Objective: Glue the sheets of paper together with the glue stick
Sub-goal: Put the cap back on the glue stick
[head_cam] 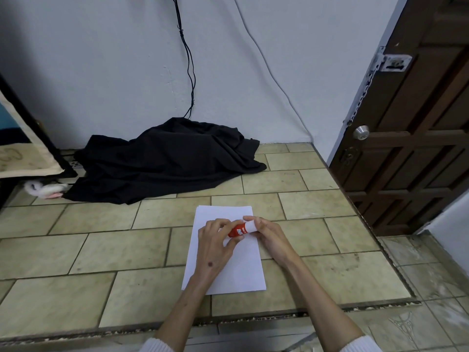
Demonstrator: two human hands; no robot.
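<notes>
Both hands hold the glue stick (239, 230) over the paper (223, 250). The left hand (215, 246) pinches its red end. The right hand (266, 233) grips its white end.

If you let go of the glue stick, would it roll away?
Probably a little. The glue stick is a round tube, so on its side it could roll across the flat paper. It looks small and light, so a nudge might move it. Both hands hold it now.

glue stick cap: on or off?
On. The white cap sits flush on the end of the red glue stick, with the right hand gripping the cap and the left hand holding the body.
</notes>
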